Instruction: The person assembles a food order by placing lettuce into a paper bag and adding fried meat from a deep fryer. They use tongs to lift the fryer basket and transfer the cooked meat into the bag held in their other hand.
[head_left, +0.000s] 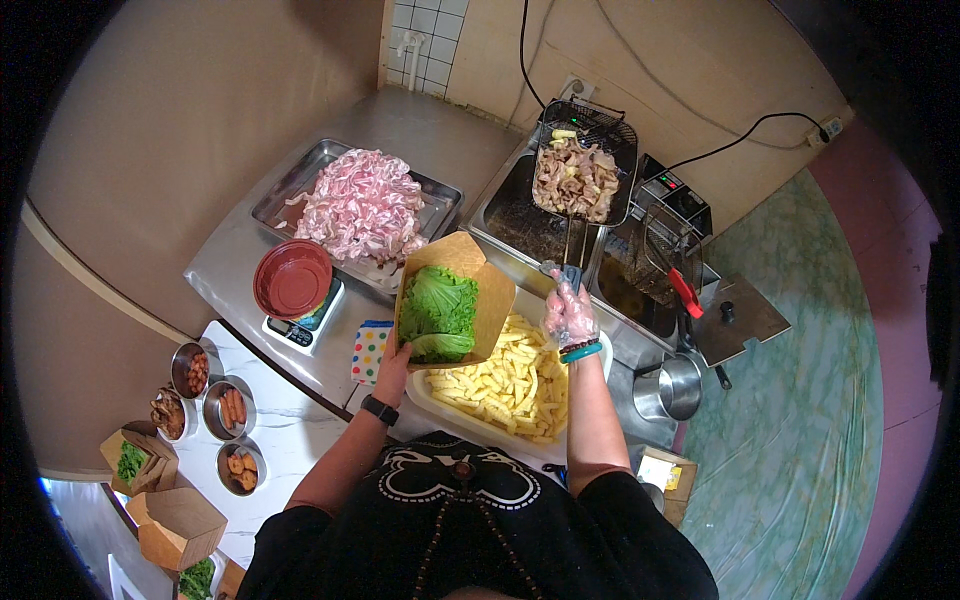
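My left hand (395, 375) holds a kraft paper food box (496, 300) by its near left corner; green lettuce leaves (441, 311) lie inside it. In a clear plastic glove, my right hand (570, 311) is closed around the dark handle of a wire fryer basket (624, 150). Cooked meat slices (576, 178) fill part of the basket, which is over a deep fryer (525, 214). Below both hands, a white tub (427, 401) holds pale cut potato fries (502, 386). Left of the fryer, sliced raw meat (364, 202) is heaped on a metal tray (439, 196).
A red-brown bowl (292, 279) rests on a digital scale (300, 334). Metal bowls of fried food (231, 409) and stacked paper boxes (176, 525) are at the left. Rightward are a second fryer basket with a red handle (684, 292), a metal lid (742, 319) and a steel pot (679, 390).
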